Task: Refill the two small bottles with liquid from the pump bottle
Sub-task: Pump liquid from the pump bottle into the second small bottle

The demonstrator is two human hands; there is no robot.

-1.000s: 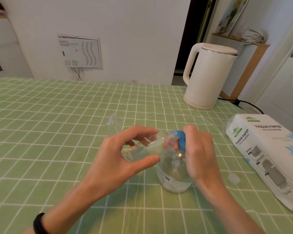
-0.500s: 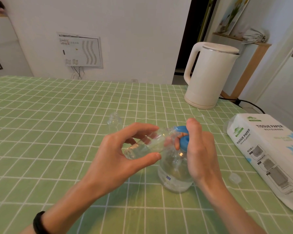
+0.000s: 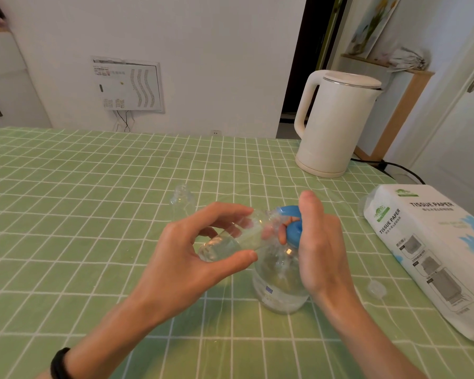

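My left hand (image 3: 186, 258) grips a small clear bottle (image 3: 225, 242), tilted on its side with its mouth at the spout of the blue pump head (image 3: 292, 224). A little clear liquid lies in the small bottle. The pump bottle (image 3: 281, 283) stands upright on the green checked tablecloth, partly full of clear liquid. My right hand (image 3: 320, 247) is wrapped round the pump head from the right, fingers curled under the spout. A second small clear bottle (image 3: 181, 199) stands open-mouthed behind my left hand.
A small clear cap (image 3: 376, 289) lies to the right of the pump bottle. A pack of tissue paper (image 3: 433, 253) lies along the right edge. A white electric kettle (image 3: 337, 124) stands at the back right, its cord trailing off the table.
The blue pump head has come up a little and my right hand's fingers have risen with it. My left hand keeps the small bottle at the spout.
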